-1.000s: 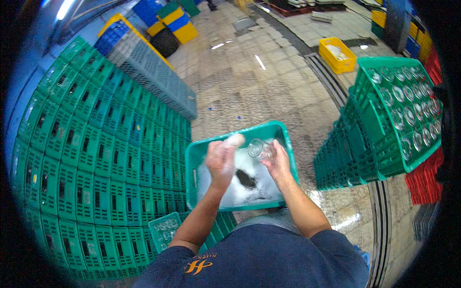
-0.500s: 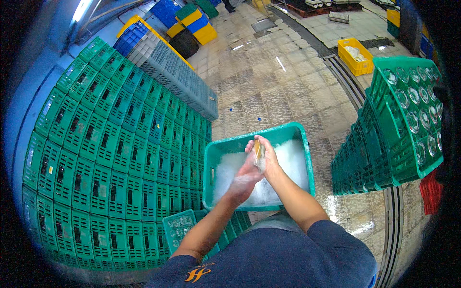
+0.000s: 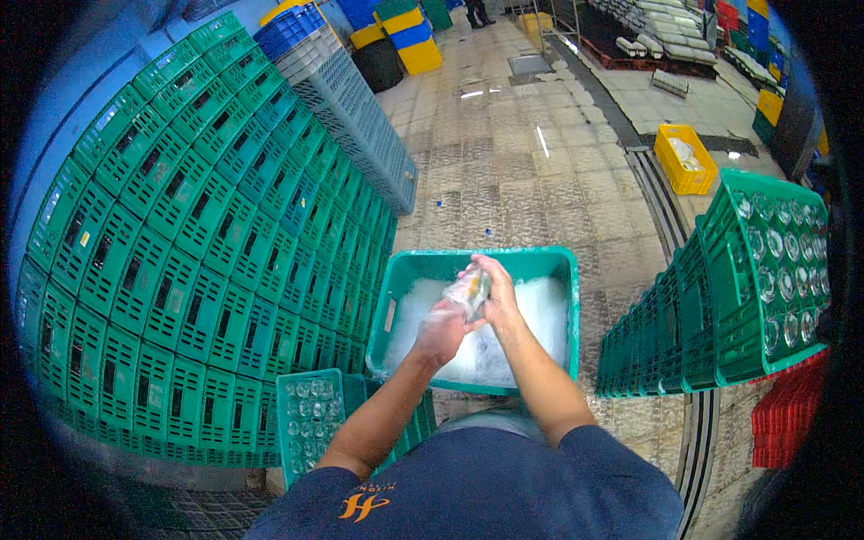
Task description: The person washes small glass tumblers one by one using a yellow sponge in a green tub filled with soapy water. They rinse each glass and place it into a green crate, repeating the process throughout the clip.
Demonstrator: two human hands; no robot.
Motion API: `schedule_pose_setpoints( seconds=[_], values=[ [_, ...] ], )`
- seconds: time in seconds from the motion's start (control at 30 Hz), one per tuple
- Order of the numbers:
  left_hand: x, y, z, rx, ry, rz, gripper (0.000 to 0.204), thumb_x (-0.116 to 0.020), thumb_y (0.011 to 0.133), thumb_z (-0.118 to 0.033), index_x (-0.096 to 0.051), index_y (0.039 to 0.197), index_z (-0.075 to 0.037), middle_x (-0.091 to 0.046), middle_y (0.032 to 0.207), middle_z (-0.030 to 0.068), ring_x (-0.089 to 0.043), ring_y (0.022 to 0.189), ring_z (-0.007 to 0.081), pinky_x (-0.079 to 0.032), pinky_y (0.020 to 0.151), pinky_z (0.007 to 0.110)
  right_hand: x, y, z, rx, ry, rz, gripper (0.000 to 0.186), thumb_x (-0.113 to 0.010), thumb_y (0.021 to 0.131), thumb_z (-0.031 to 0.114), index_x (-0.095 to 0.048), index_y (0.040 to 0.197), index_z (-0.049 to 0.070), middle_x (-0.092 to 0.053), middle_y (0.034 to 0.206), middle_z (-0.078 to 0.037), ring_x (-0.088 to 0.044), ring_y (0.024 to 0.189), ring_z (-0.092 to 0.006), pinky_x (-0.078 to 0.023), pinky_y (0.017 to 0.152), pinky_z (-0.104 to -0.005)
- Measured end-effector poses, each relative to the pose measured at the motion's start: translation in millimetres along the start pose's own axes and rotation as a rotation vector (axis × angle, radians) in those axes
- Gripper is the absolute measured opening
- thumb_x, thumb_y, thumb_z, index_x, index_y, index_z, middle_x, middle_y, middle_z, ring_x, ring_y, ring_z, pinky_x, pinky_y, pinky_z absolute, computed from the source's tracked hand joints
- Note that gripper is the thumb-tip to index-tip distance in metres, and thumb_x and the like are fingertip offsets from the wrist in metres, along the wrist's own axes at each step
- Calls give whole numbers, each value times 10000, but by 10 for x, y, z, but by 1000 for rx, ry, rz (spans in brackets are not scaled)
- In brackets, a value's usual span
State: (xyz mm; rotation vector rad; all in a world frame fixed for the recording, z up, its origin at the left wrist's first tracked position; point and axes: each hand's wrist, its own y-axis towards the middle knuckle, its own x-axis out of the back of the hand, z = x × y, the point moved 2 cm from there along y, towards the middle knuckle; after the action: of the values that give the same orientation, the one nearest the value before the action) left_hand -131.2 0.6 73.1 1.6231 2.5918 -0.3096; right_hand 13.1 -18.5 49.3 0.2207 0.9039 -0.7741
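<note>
My right hand [image 3: 495, 297] grips a clear drinking glass [image 3: 466, 290] tilted over a green tub [image 3: 562, 351] of white foamy water. My left hand [image 3: 435, 337], blurred, is pushed up against the glass's mouth, pressing what looks like a yellow-and-green sponge [image 3: 472, 286] inside it; its fingers are partly hidden by foam and glass. At the lower left, a green crate [image 3: 306, 418] holds rows of upturned glasses.
Tall stacks of green crates [image 3: 162, 270] line the left, with grey crates [image 3: 355, 130] behind. On the right stand a green rack of glasses [image 3: 778, 270], red crates [image 3: 783, 423] and a yellow crate [image 3: 670, 162]. A person's legs [image 3: 477, 13] show far back.
A second ago my hands were apart, the glass visible in the right; they came together around it with the sponge inside and remain so. The view has shifted somewhat.
</note>
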Motion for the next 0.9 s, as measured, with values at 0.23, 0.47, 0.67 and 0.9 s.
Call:
schedule_pose_setpoints(
  seconds=[0.23,0.47,0.67,0.9],
  values=[
    [271,119,-184,-462,1090,-118,243,-773,837,-175,-753,1044,-50,-735,1058,192,-722,1043,299,-545,951,410,134,-250,-222,26,-440,-145,250,-747,942,263,-712,947,16,-695,898,-66,-616,754,-152,-510,721,-327],
    [576,466,-402,-125,101,-691,429,-732,939,-391,-580,726,-51,-652,779,77,-581,615,183,-578,636,378,97,-804,-449,-246,-226,322,578,-713,954,165,-440,1456,79,-645,1096,-122,-688,801,-237,-605,656,-388],
    [38,286,-478,-526,921,-446,273,-630,984,-234,-609,1106,9,-664,1123,227,-689,972,374,-578,897,461,169,-539,-481,-9,294,-45,642,-588,1026,509,-400,1511,133,-618,1216,-103,-655,1060,-243,-561,936,-404],
    [-44,336,-376,-791,1156,-349,405,-581,986,-262,-581,1333,-53,-663,1152,275,-659,1092,452,-533,904,523,-41,-517,-398,-95,159,-151,681,-388,1035,678,-582,1306,84,-657,1228,-75,-624,1142,-233,-495,1019,-414]
  ],
)
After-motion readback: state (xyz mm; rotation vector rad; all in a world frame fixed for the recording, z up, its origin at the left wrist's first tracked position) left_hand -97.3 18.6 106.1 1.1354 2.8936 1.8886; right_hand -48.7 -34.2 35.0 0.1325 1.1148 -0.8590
